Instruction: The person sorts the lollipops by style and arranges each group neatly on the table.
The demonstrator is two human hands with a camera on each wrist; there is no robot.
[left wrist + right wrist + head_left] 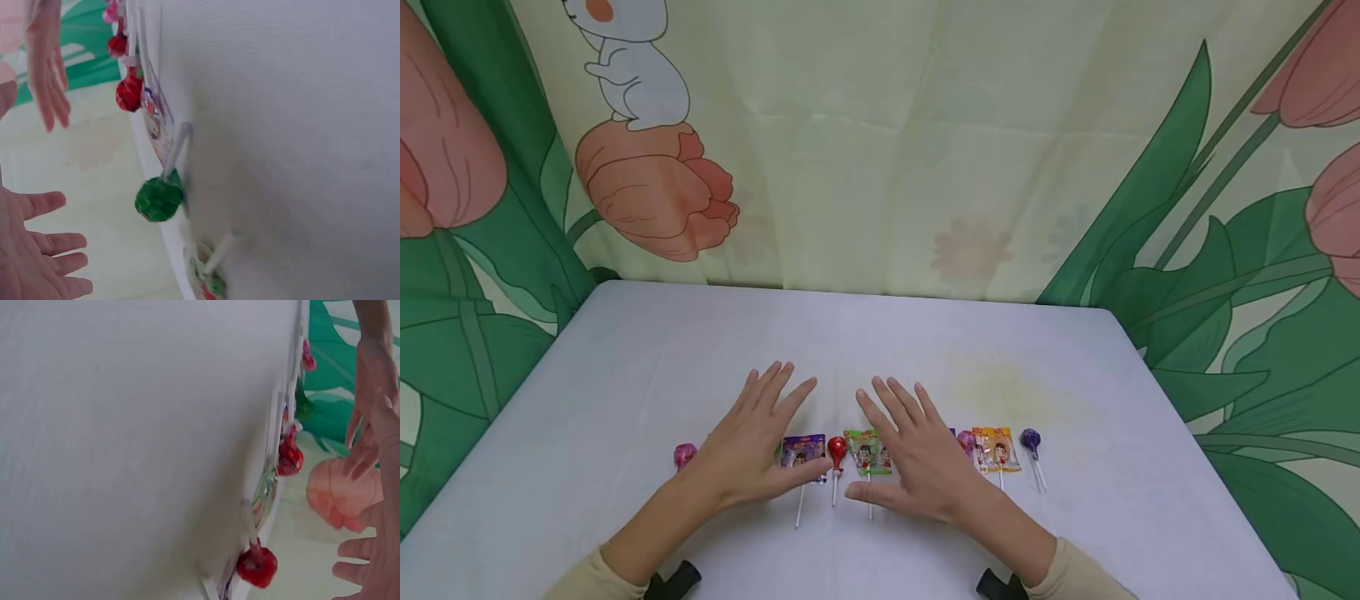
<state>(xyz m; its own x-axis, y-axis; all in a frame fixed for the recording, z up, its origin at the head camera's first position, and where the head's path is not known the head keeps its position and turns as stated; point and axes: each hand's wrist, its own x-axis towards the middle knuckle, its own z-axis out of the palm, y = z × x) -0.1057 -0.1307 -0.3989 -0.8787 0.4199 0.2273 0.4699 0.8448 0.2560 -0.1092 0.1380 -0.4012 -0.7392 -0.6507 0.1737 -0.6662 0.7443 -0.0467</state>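
Both hands hover palm down over a row of wrapped lollipops, fingers spread and holding nothing. My left hand (pixel 748 454) covers part of the row's left side; a pink lollipop (pixel 684 455) peeks out beside its wrist. Between the hands lie a flat purple-wrapped lollipop (pixel 803 447), a round red lollipop (pixel 837 447) and a flat green-wrapped lollipop (pixel 863 451). My right hand (pixel 921 458) hides more of them. Under the left hand, the left wrist view shows a round green lollipop (pixel 159 199); the right wrist view has another red lollipop (pixel 257 567) under the right hand.
Right of the right hand lie a pink lollipop (pixel 966 440), a flat orange-wrapped lollipop (pixel 997 450) and a round dark purple lollipop (pixel 1031 440). A white cloth covers the table (pixel 865 333). Behind it hangs a curtain (pixel 850 167) printed with tulips and a white cartoon animal.
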